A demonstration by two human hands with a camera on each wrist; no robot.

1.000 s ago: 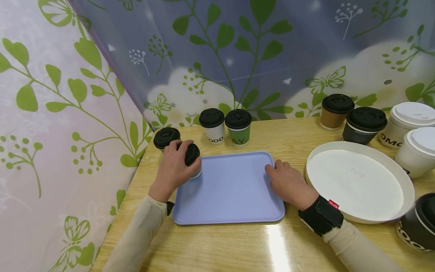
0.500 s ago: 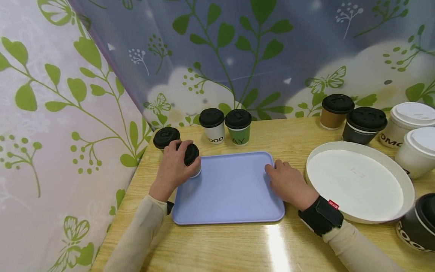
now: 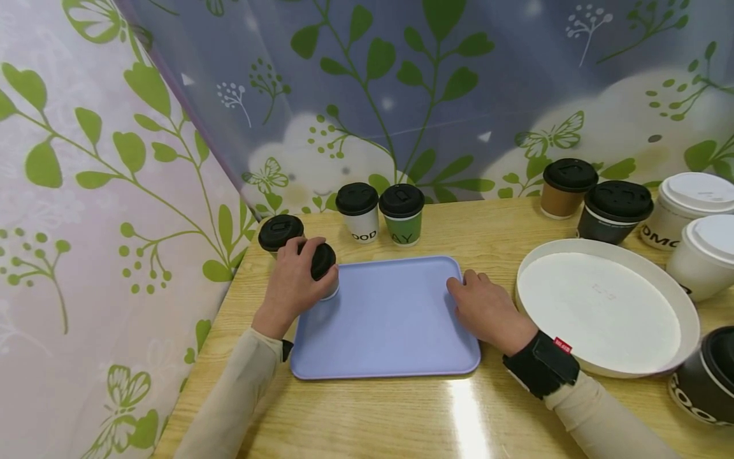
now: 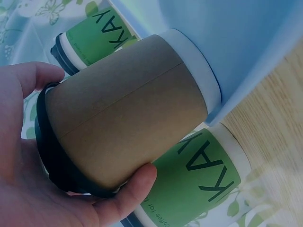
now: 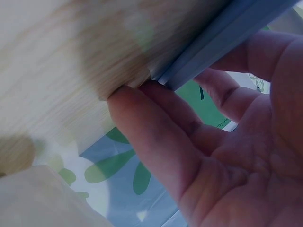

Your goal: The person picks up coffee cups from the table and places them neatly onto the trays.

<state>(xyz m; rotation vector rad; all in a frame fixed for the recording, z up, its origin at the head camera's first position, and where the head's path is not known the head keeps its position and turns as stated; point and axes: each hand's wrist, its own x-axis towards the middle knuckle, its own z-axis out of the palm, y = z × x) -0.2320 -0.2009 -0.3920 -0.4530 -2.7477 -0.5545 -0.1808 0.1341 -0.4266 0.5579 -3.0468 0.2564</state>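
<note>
The brown cup [image 4: 128, 109] is at the far left corner of the tray [image 3: 390, 325], with the fingers and thumb of the left hand [image 3: 294, 280] spread and clamped round it by the lid [image 3: 324, 260]. The right hand [image 3: 487, 312] pinches the tray's right rim. Behind the tray stands a green cup [image 3: 404, 228].

A pale wood-grain table [image 3: 367, 414] meets a blue-grey backdrop [image 3: 355, 121] printed with green leaves [image 3: 381, 60], butterflies [image 3: 550, 135] and soft white shapes. A pinkish-white panel [image 3: 94, 255] with matching foliage stands at the left. A bright reflection [image 3: 470, 417] gleams on the table's near part.
</note>
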